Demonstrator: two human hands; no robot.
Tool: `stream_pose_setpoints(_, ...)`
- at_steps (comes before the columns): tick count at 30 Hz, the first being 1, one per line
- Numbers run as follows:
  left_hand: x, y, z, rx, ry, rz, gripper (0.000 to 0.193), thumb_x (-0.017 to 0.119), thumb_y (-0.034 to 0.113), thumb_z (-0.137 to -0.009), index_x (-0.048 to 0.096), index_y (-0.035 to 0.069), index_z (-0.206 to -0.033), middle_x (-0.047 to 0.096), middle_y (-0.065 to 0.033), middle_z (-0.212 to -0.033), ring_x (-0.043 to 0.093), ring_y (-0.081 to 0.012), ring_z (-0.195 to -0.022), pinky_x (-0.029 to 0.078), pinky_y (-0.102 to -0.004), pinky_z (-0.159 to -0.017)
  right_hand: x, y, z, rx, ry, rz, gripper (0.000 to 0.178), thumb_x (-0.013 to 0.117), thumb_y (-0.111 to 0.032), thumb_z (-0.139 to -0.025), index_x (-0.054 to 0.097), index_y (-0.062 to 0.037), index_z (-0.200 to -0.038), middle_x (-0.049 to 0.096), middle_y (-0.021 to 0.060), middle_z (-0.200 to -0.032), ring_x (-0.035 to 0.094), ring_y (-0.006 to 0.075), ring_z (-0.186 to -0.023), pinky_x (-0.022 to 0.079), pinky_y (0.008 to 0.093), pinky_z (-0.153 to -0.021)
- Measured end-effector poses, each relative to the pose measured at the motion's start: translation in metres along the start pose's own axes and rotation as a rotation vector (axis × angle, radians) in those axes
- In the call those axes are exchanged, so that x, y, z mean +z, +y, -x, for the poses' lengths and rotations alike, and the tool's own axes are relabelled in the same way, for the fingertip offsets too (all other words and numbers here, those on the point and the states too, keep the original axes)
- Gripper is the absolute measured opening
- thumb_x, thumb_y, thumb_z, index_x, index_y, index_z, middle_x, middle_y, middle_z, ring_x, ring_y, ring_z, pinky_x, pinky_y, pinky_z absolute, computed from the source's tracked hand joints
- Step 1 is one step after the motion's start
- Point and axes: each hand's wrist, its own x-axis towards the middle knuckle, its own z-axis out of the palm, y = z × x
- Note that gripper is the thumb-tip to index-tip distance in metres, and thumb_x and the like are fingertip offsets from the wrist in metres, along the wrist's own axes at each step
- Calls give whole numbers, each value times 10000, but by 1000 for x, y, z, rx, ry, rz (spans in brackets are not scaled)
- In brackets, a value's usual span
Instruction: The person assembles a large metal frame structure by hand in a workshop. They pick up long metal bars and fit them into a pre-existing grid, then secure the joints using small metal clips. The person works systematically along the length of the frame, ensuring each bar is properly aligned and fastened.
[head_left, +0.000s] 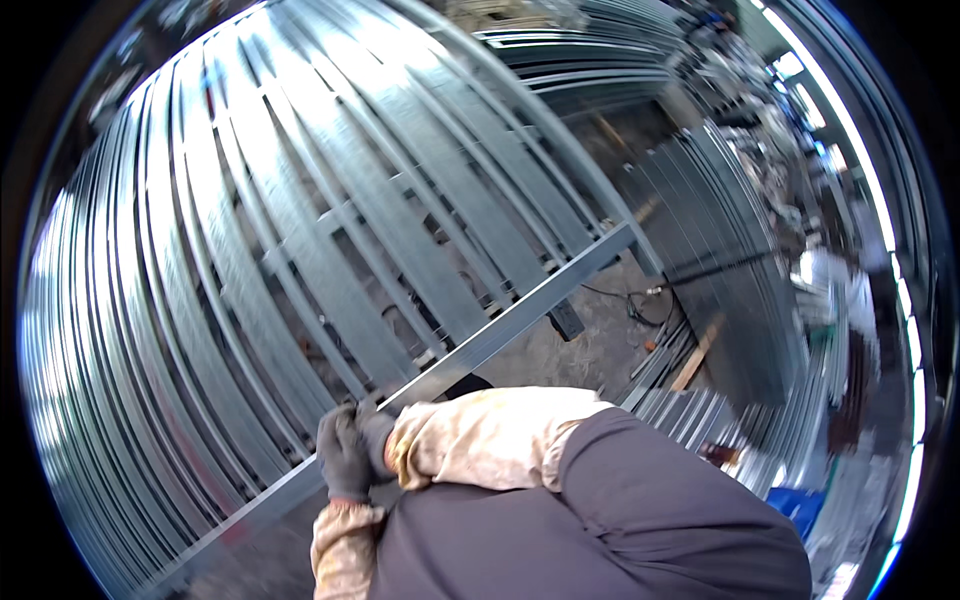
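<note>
My left hand (345, 455) and my right hand (377, 438), both in grey gloves, are close together at the long silver metal rail (500, 328). Their fingers look curled closed, and what they hold, if anything, is hidden. The rail runs slantwise along the near edge of a large metal frame and passes behind or under the gloves. Beyond it, many long silver slats (320, 235) of varied width stretch away, with narrow gaps between them. Stained light sleeves cover my forearms, the right one (490, 435) reaching across my body.
Stacked metal profiles (590, 60) lie beyond the frame. A pile of flat metal sheets (720, 240) stands to the right. On the floor are a dark cable (645, 300), thin rods and a wooden strip (697, 355). A blue object (797, 508) lies at lower right.
</note>
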Motion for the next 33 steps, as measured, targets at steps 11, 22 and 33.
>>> stream_pose_setpoints(11,-15,43,-1,463,-163,-395,383,552,324,-975,741,40,-1149,714,-191,-1251,608,-432,-1251,411,-543,-1127,0,-17,-9,3,36,-115,455,700,-369,-889,665,-146,-1284,642,117,-1360,569,314,-1317,404,473,-1154)
stream_pose_setpoints(22,-26,12,-2,390,-189,-239,410,521,316,-921,711,47,-1165,696,-163,-1285,603,-397,-1274,355,-583,-1157,19,-8,-15,-16,-133,-213,457,713,-396,-870,673,-158,-1259,643,100,-1344,564,301,-1310,404,480,-1138)
stream_pose_setpoints(33,-34,9,-5,419,-171,-211,364,526,237,-907,714,38,-1147,688,-171,-1273,599,-393,-1275,363,-577,-1151,22,-3,-4,-43,-177,-256,461,726,-423,-851,680,-170,-1233,644,84,-1329,560,289,-1303,404,486,-1122)
